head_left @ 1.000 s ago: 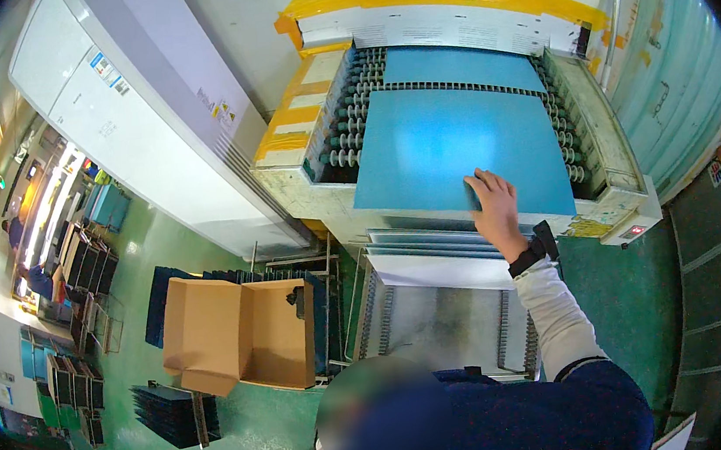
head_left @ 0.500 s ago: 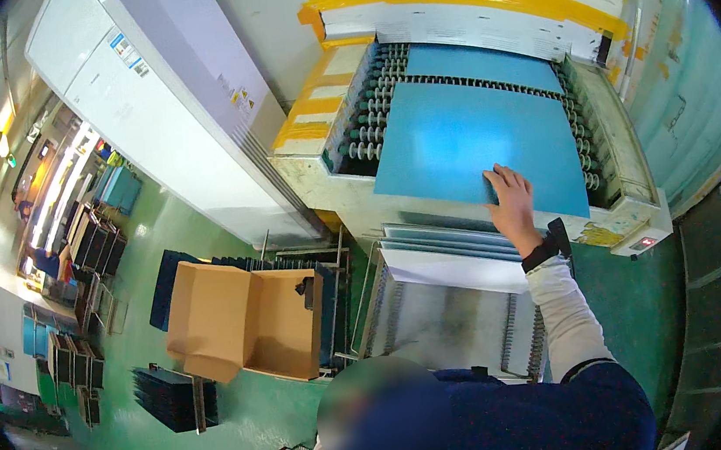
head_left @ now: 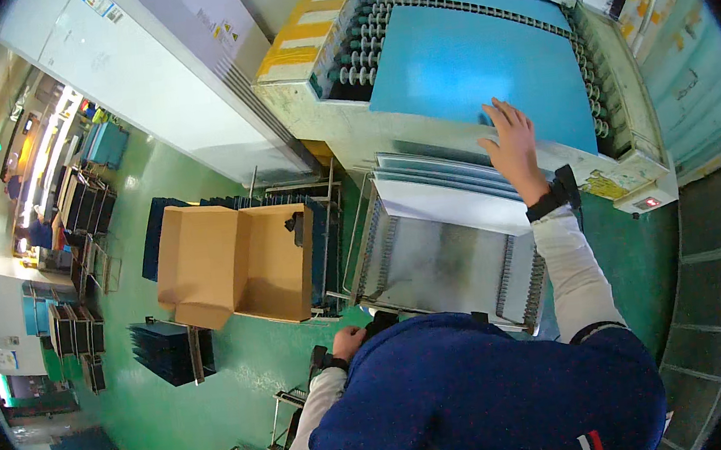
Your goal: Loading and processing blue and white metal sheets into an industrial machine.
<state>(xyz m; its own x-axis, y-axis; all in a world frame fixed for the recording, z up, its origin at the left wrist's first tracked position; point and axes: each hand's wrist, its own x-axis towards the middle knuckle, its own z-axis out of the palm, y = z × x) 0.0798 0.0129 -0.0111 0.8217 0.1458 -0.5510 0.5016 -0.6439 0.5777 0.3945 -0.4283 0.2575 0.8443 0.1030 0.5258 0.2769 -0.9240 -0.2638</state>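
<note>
A large flat blue panel [head_left: 475, 59] lies on the rollers of a conveyor machine [head_left: 627, 83]. Over its front edge, my right hand [head_left: 515, 147] has its fingers spread, the fingertips at the panel; whether they touch it is unclear. Below that edge, several thin panels [head_left: 454, 197] stand tilted in a rack [head_left: 434, 257] with coiled springs along its sides. My left hand [head_left: 349, 342] is low by my body, beside a small black thing [head_left: 379, 321] I cannot make out. Its fingers are mostly hidden.
An open cardboard box [head_left: 272, 265] sits left of the rack on a metal cart. Dark panels [head_left: 163, 351] stand on the floor nearby. A tall white cabinet [head_left: 161, 79] rises at the left of the machine. Grey framed panelling [head_left: 710, 294] borders the right side.
The view has tipped downward, so the machine sits higher in it. My left hand has come into sight. My right hand has slid back toward the panel's front edge.
</note>
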